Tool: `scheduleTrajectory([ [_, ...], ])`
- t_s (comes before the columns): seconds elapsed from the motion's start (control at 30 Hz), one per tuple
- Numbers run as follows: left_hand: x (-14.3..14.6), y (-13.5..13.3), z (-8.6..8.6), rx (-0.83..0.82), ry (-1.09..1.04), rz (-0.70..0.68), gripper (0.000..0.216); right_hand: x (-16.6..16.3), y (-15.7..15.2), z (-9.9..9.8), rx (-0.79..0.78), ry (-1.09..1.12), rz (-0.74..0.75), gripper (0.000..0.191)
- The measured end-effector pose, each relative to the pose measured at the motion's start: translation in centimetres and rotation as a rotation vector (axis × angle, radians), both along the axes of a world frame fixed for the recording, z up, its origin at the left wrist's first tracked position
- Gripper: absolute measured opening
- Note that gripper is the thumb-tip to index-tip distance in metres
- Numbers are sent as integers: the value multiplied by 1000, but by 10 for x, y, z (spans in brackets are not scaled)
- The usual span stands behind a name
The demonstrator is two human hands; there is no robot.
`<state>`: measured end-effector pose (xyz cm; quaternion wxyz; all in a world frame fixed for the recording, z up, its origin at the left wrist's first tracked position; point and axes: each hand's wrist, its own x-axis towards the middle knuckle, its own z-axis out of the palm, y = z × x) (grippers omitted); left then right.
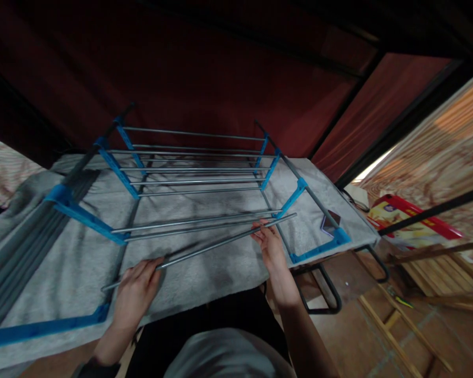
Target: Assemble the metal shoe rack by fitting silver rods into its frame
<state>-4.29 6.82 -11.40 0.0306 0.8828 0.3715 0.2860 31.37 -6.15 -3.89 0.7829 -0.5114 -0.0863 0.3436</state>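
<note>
Head view: rear blue brackets [117, 172] already spanned by rods [197, 181]; third bracket pair [87, 220] carries two; front brackets [319, 249] have none between, so that row looks left to do. Left hand [136, 286] and right hand [271, 245] both grip a loose rod [208, 248], slanted above grey cloth [205, 281]; more tubes [35, 252] at left

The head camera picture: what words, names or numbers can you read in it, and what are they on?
None can be read.
Red and yellow box: a small purple mark, too blurred to read.
Metal rod: no lettering that I can see.
</note>
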Motion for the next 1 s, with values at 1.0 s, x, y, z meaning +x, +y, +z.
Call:
scheduleTrajectory([
  [1.0,-28,1,-4,58,55,-208,28,16,-65,-68,-107,311,-100,23],
])
